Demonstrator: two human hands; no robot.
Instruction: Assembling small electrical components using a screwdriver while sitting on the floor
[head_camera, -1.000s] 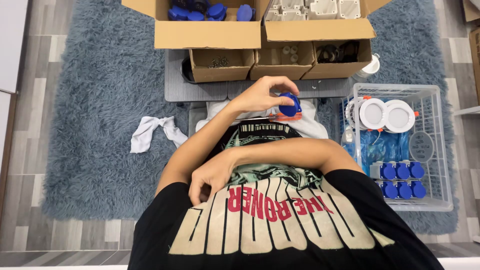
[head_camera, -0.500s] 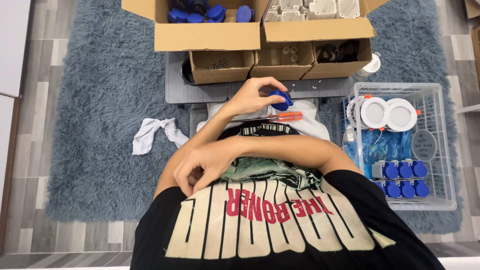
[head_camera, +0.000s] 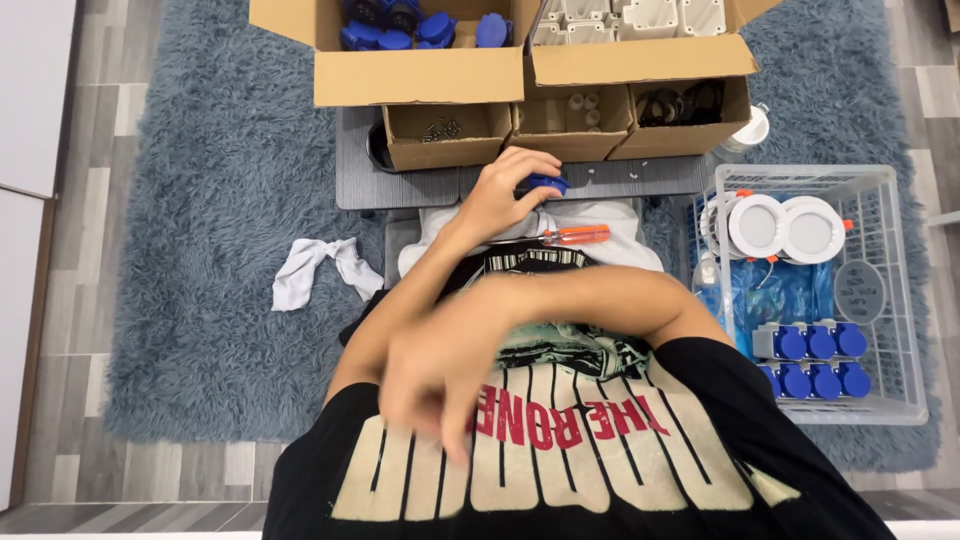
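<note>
The person wears a black short-sleeved T-shirt (head_camera: 600, 470) with large cream block lettering across the chest, a line of smaller red lettering above it, and a pale green and black printed graphic higher up. Both forearms are bare, with no watch, ring or glove visible. The right hand (head_camera: 430, 385) is blurred; the left hand (head_camera: 500, 195) shows clearly.
</note>
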